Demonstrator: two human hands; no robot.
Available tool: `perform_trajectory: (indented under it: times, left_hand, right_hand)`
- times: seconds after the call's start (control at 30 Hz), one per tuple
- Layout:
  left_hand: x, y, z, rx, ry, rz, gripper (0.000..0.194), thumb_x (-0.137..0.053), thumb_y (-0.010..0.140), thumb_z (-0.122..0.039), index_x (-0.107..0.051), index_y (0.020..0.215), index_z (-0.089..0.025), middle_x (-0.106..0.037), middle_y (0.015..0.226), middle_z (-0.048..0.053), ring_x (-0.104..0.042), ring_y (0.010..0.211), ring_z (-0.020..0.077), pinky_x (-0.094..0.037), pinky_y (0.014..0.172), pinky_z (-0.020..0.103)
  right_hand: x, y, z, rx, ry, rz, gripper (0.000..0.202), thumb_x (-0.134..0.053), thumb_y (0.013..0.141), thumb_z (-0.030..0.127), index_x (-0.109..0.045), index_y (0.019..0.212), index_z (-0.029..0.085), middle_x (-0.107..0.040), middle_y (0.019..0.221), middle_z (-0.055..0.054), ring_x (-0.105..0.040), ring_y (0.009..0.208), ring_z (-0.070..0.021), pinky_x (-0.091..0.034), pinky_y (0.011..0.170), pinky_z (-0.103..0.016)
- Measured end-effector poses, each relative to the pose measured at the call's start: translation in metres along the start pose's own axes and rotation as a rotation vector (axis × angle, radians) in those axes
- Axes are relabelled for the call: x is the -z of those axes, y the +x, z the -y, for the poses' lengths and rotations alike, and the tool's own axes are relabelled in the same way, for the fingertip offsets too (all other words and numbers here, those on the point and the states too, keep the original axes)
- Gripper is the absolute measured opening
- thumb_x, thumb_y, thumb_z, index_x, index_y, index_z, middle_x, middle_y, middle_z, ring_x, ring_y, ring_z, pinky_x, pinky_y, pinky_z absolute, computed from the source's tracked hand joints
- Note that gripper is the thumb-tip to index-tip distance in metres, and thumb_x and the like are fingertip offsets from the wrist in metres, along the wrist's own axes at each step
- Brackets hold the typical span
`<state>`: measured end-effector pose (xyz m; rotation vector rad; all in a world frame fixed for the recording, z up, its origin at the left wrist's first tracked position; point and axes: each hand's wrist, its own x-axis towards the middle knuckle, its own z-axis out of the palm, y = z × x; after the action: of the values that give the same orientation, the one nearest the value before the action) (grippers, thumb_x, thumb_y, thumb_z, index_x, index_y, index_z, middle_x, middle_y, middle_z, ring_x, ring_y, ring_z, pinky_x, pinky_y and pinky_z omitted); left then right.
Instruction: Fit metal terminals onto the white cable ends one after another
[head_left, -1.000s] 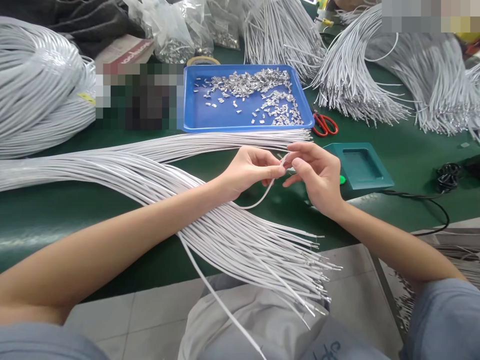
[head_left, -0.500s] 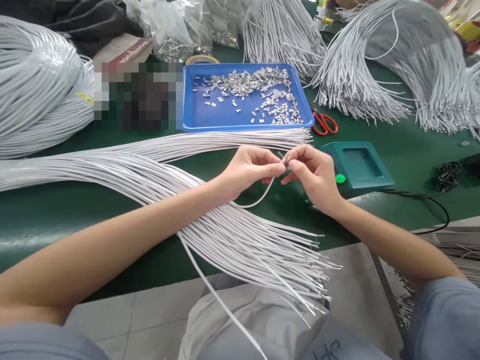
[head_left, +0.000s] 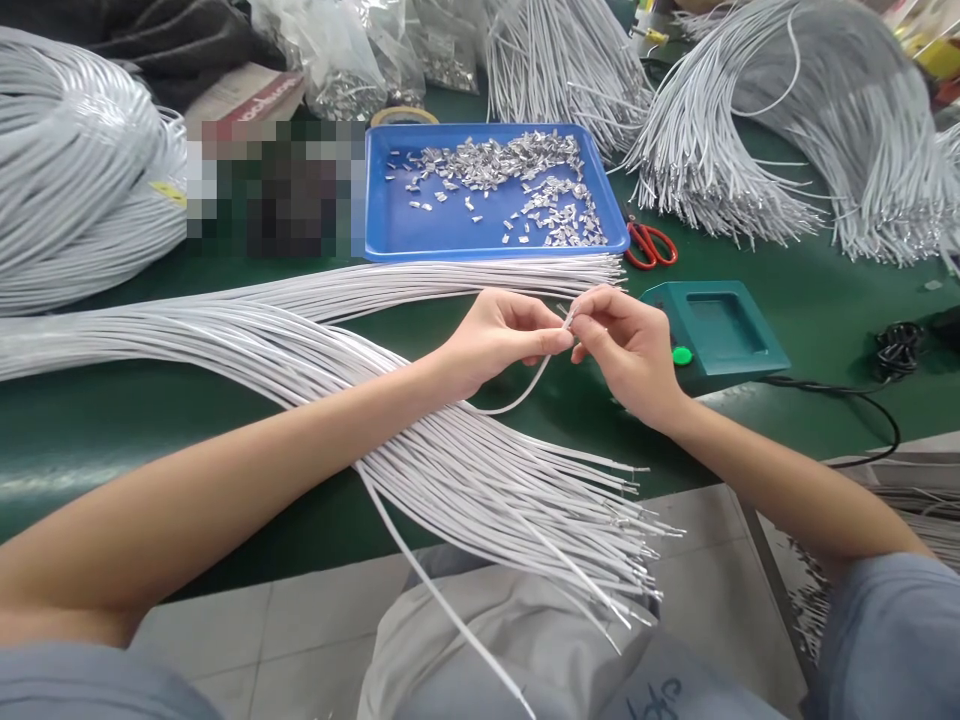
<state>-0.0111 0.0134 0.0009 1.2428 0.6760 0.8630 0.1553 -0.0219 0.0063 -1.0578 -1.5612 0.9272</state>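
My left hand point(head_left: 504, 342) is closed, thumb and forefinger pinching a single white cable point(head_left: 535, 381) just short of its end. The cable curves down beneath that hand. Closed at the cable's tip is my right hand point(head_left: 631, 348), its fingertips against the thin stripped wires; whether a small metal terminal is there too is hidden. Under my left forearm spreads a bundle of white cables point(head_left: 480, 470), many with metal at their ends. Behind my hands runs a second white bundle point(head_left: 420, 284).
A blue tray point(head_left: 442, 240) holds small metal terminals. Red-handled scissors point(head_left: 654, 246) lie beside it. A green device point(head_left: 724, 330) with a green button stands right of my hands. Grey cable bundles point(head_left: 712, 150) and a large coil point(head_left: 75, 180) sit further back.
My right hand's fingers have curled in slightly at the cable tip. My left hand keeps its pinch in the same place.
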Motion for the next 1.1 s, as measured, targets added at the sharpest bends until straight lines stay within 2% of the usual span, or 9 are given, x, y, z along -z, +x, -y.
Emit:
perform_trajectory:
  times: [0.2,0.37,0.53,0.63,0.7,0.87,0.97,1.03,1.1]
  left_hand:
    - [0.002,0.0,0.002,-0.019,0.016,0.059,0.029,-0.088,0.061,-0.036,-0.074,0.066,-0.011,-0.062,0.057,0.001,-0.047,0.046,0.0043,-0.034,0.043,0.017]
    - [0.003,0.0,0.002,-0.006,0.019,0.069,0.034,-0.086,0.064,-0.041,-0.072,0.064,-0.01,-0.06,0.055,0.002,-0.042,0.044,0.0029,-0.028,0.04,0.017]
    - [0.002,0.0,0.003,0.017,0.026,0.074,0.04,-0.085,0.064,-0.048,-0.072,0.066,-0.009,-0.059,0.055,0.003,-0.041,0.045,0.0036,-0.026,0.039,0.017]
    - [0.0,-0.001,0.003,0.005,0.068,0.048,0.042,-0.084,0.064,-0.05,-0.072,0.066,-0.009,-0.061,0.056,0.003,-0.04,0.044,0.0035,-0.026,0.039,0.018]
    - [-0.003,-0.003,-0.001,-0.047,0.143,0.022,0.037,-0.083,0.065,-0.045,-0.073,0.066,-0.01,-0.063,0.057,0.003,-0.04,0.044,0.0037,-0.029,0.041,0.019]
    - [-0.013,-0.012,-0.019,-0.283,0.581,-0.046,0.013,-0.068,0.078,-0.02,-0.074,0.07,-0.012,-0.068,0.062,0.002,-0.054,0.052,0.0082,-0.041,0.051,0.02]
    - [-0.012,-0.017,-0.028,-0.575,0.994,-0.043,0.016,-0.06,0.083,-0.015,-0.074,0.075,-0.015,-0.067,0.06,0.0,-0.052,0.051,0.0082,-0.035,0.049,0.022]
    - [-0.006,-0.018,-0.033,-0.809,1.266,-0.023,0.022,-0.054,0.089,-0.016,-0.073,0.077,-0.017,-0.068,0.064,0.0,-0.053,0.052,0.0086,-0.03,0.048,0.024]
    - [0.001,-0.017,-0.04,-1.024,1.465,0.02,0.027,-0.05,0.093,-0.017,-0.071,0.076,-0.019,-0.071,0.07,0.0,-0.051,0.052,0.0078,-0.027,0.047,0.025]
  right_hand:
    - [0.0,0.0,0.0,-0.03,0.012,0.005,0.017,-0.063,0.085,0.034,-0.059,0.077,0.019,-0.059,0.077,0.0,-0.058,0.065,-0.0089,-0.052,0.051,-0.019]
    - [0.0,0.001,-0.002,-0.043,0.071,0.022,0.022,-0.066,0.084,0.038,-0.061,0.098,0.022,-0.06,0.081,0.001,-0.061,0.069,-0.0096,-0.052,0.051,-0.019]
    - [0.001,0.001,-0.002,-0.038,0.065,0.073,0.02,-0.062,0.087,0.039,-0.06,0.086,0.02,-0.061,0.082,0.0,-0.061,0.064,-0.008,-0.052,0.052,-0.019]
    - [0.001,0.001,-0.002,-0.004,0.033,0.066,0.015,-0.06,0.089,0.031,-0.058,0.081,0.019,-0.058,0.079,0.0,-0.059,0.065,-0.0087,-0.05,0.052,-0.02]
    - [0.002,0.0,-0.002,0.046,-0.013,0.047,0.012,-0.059,0.088,0.026,-0.058,0.078,0.018,-0.056,0.079,0.0,-0.057,0.068,-0.0091,-0.046,0.051,-0.02]
    - [0.009,-0.001,0.008,0.12,-0.022,0.013,0.015,-0.06,0.084,0.018,-0.058,0.07,0.018,-0.054,0.072,0.0,-0.05,0.067,-0.0101,-0.038,0.052,-0.023]
    - [0.014,-0.002,0.014,0.095,0.052,0.047,0.015,-0.062,0.083,0.02,-0.06,0.068,0.017,-0.055,0.07,-0.001,-0.047,0.065,-0.0097,-0.034,0.053,-0.024]
    - [0.014,-0.003,0.017,-0.005,0.182,0.102,0.016,-0.065,0.081,0.021,-0.062,0.067,0.016,-0.052,0.066,0.0,-0.042,0.06,-0.008,-0.03,0.052,-0.023]
    - [0.01,-0.006,0.021,-0.219,0.411,0.21,0.02,-0.067,0.078,0.024,-0.058,0.063,0.015,-0.045,0.06,0.002,-0.035,0.056,-0.0063,-0.024,0.049,-0.022]
